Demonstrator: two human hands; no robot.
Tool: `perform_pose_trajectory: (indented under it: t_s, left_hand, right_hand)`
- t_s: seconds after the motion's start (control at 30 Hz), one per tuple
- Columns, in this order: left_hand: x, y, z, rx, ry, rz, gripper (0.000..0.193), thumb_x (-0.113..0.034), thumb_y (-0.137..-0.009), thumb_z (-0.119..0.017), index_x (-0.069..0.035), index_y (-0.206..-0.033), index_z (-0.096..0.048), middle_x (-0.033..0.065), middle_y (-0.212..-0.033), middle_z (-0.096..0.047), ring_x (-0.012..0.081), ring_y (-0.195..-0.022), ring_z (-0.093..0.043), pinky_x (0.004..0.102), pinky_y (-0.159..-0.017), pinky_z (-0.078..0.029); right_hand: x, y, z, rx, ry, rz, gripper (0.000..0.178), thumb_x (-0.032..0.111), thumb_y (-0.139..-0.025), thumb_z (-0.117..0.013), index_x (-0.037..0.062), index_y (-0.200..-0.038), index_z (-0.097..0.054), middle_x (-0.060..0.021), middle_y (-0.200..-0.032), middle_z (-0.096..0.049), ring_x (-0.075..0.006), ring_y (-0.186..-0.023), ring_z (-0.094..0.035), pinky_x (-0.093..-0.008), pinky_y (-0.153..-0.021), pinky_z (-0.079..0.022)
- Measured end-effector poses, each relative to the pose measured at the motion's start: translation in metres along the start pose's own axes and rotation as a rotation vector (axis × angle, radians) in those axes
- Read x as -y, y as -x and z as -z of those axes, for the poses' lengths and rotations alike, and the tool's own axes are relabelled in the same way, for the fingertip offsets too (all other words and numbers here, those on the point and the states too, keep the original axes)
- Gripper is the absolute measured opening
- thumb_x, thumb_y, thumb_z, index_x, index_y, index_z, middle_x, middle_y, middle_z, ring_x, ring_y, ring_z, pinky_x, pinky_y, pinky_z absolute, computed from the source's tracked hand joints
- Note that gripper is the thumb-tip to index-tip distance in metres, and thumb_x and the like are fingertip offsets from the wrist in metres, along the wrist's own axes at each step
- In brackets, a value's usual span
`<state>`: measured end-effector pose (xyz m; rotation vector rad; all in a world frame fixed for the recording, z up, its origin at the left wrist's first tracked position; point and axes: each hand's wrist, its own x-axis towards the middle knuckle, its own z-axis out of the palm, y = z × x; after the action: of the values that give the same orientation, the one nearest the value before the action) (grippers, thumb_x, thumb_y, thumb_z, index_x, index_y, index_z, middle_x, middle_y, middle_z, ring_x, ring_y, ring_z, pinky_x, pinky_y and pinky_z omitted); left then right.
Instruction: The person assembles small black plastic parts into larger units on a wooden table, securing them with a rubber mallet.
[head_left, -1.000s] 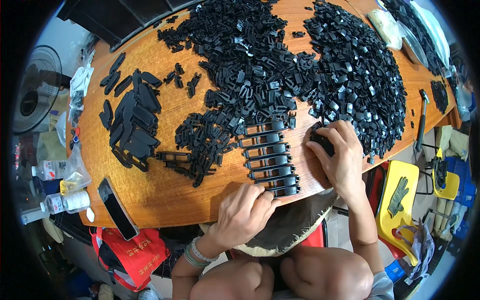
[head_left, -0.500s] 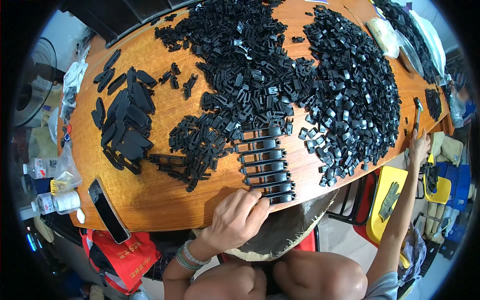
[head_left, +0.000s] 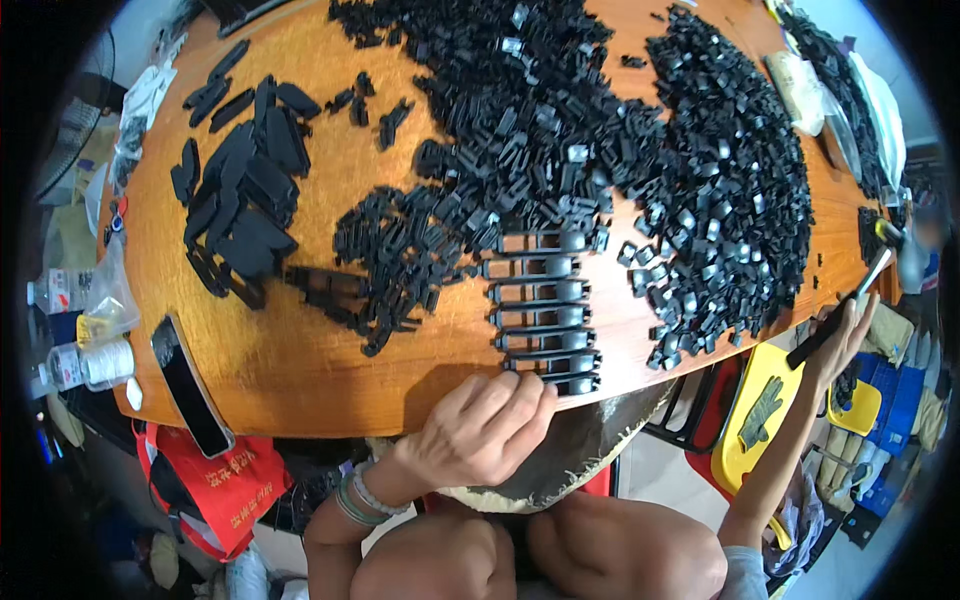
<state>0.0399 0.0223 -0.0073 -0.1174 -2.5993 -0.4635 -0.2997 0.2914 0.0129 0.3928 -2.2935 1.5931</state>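
Observation:
My left hand (head_left: pixel 487 428) is closed at the near end of a row of black plastic clips (head_left: pixel 543 315), its curled fingertips on the nearest piece by the table's front edge. The clips lie side by side, each long and narrow with a rounded, shiny right end. Out at the far right, past the table edge, my right hand (head_left: pixel 845 335) is wrapped around the dark handle of a hammer (head_left: pixel 832 328). The hammer's shiny shaft slants up and right to its head, which is small and partly blurred.
Heaps of small black plastic parts (head_left: pixel 540 130) and shiny black caps (head_left: pixel 735 210) cover the wooden table (head_left: pixel 330 400). Flat black oval pieces (head_left: pixel 250 180) and a phone (head_left: pixel 192 388) lie at left. A yellow chair (head_left: pixel 740 425) bearing a glove (head_left: pixel 763 412) stands at right.
My right hand has lifted the hammer off the table's right side, and its whole handle now shows. My left hand stays at the row's near end. The view has shifted slightly.

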Motion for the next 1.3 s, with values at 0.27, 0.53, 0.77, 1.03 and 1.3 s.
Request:
perform_pose_trajectory:
  t_s: [0.27, 0.53, 0.77, 1.03, 1.3]
  left_hand:
    - [-0.001, 0.003, -0.006, -0.033, -0.042, -0.07, 0.022, -0.007, -0.079, -0.061, 0.004, -0.097, -0.066, 0.0138, -0.093, -0.061, 0.0218, -0.08, -0.057, 0.0286, -0.058, -0.047]
    - [0.003, 0.009, -0.005, -0.074, 0.035, -0.056, 0.015, -0.005, -0.075, -0.067, 0.005, -0.086, -0.067, 0.0145, -0.093, -0.06, 0.0222, -0.079, -0.058, 0.0277, -0.057, -0.048]
    - [0.005, 0.008, -0.009, -0.092, 0.151, -0.052, 0.024, -0.007, -0.076, -0.06, 0.016, -0.08, -0.057, 0.0218, -0.093, -0.055, 0.0273, -0.08, -0.052, 0.0321, -0.062, -0.049]
    - [0.002, 0.007, -0.006, -0.045, 0.179, 0.009, 0.02, -0.007, -0.076, -0.068, 0.008, -0.089, -0.065, 0.0139, -0.094, -0.06, 0.0227, -0.078, -0.058, 0.0294, -0.062, -0.051]
    - [0.004, 0.003, -0.007, -0.105, 0.037, 0.153, 0.037, -0.023, -0.076, -0.074, 0.005, -0.098, -0.064, 0.0172, -0.108, -0.063, 0.0281, -0.104, -0.058, 0.0362, -0.082, -0.051]
  right_hand:
    - [0.073, 0.138, 0.032, 1.051, 0.127, 0.25, 0.042, 0.006, -0.083, -0.061, -0.0012, -0.123, -0.053, -0.0161, -0.088, -0.067, -0.0198, -0.063, -0.062, -0.0268, -0.053, -0.047]
    - [0.116, 0.15, 0.0, 1.247, 0.269, 0.587, 0.073, -0.005, -0.069, -0.065, 0.0032, -0.137, -0.041, -0.0068, -0.071, -0.053, -0.0211, -0.051, -0.051, -0.0325, -0.043, -0.036]
    - [0.121, 0.149, -0.002, 1.326, 0.425, 0.598, 0.072, -0.007, -0.068, -0.064, -0.0013, -0.136, -0.04, -0.006, -0.066, -0.047, -0.0193, -0.049, -0.046, -0.0326, -0.042, -0.033]
    - [0.124, 0.15, -0.016, 1.321, 0.444, 0.571, 0.069, -0.01, -0.07, -0.061, -0.0031, -0.135, -0.041, -0.008, -0.068, -0.05, -0.0212, -0.048, -0.047, -0.0339, -0.041, -0.036]
    - [0.116, 0.151, -0.027, 1.161, 0.327, 0.656, 0.068, -0.008, -0.071, -0.062, -0.0018, -0.135, -0.041, -0.0081, -0.069, -0.051, -0.022, -0.049, -0.048, -0.0341, -0.042, -0.037]
